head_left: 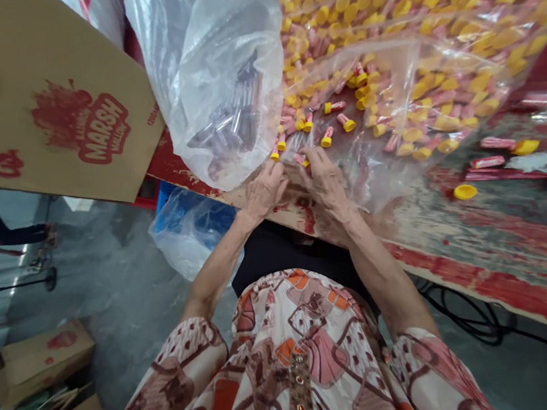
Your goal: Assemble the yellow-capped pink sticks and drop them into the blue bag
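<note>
Near the table's front edge, my left hand (266, 189) has its fingers closed at a small pink piece with a yellow cap (274, 155). Just to the right, my right hand (325, 177) bends its fingers around another pink capped piece (301, 159), partly hidden by the fingertips. Several loose capped pieces (327, 137) lie beyond my hands on clear plastic. Large clear bags (412, 69) behind them are full of pink pieces with yellow caps. To the left of my hands, a translucent bag (199, 40) holds clear tubes (235, 116).
A cardboard box (60, 96) stands at the left. On the worn red table (501, 235) at the right lie a yellow cap (465, 191) and several capped pieces. Below the edge are a blue crate (191, 214) and black cables (480, 320). A person's legs show far left.
</note>
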`<state>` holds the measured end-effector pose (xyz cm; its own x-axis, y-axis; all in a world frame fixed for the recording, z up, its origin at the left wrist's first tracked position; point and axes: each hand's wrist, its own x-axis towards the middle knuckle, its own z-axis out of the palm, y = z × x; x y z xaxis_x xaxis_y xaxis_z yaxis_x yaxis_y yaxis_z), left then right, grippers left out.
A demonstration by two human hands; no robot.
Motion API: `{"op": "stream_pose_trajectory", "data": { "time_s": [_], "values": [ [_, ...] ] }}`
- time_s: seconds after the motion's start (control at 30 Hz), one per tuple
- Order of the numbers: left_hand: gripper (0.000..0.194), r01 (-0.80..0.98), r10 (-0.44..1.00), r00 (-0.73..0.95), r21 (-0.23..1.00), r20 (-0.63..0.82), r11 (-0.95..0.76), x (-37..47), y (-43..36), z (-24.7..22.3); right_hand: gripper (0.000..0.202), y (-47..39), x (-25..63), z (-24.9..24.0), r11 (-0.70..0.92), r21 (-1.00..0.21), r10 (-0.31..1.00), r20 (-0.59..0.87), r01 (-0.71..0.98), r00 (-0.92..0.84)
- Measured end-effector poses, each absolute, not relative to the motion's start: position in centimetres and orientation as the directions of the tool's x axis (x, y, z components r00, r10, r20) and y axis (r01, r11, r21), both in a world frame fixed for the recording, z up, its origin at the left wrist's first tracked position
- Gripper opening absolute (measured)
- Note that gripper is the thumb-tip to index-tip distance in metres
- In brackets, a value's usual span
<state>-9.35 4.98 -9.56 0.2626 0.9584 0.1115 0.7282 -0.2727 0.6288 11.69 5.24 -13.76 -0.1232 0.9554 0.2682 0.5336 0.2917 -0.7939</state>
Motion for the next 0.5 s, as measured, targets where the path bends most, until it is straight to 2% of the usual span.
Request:
{"op": "stream_pose_trajectory", "data": {
  "time_s": [0.13,0.3,0.5],
  "values": [
    [0.027,0.717,0.937,0.329,0.614,0.118,-0.329,-9.4,5.4,-9.3,0.036,4.2,10.7,-13.9,0.316,-0.775,0.947,0.228,0.547,-0.225],
    [0.033,0.735,0.968,0.201,0.63,0.15,-0.25,-9.5,5.5,-10.1,0.033,4.5,10.9,-14.4,0.319,-0.791,0.947,0.243,0.522,-0.211],
    [0.06,0.624,0.982,0.137,0.758,0.132,-0.189,-9.9,6.2,-11.4,0.035,4.2,11.0,-14.4,0.32,-0.762,0.947,0.271,0.564,-0.171]
  ]
}}
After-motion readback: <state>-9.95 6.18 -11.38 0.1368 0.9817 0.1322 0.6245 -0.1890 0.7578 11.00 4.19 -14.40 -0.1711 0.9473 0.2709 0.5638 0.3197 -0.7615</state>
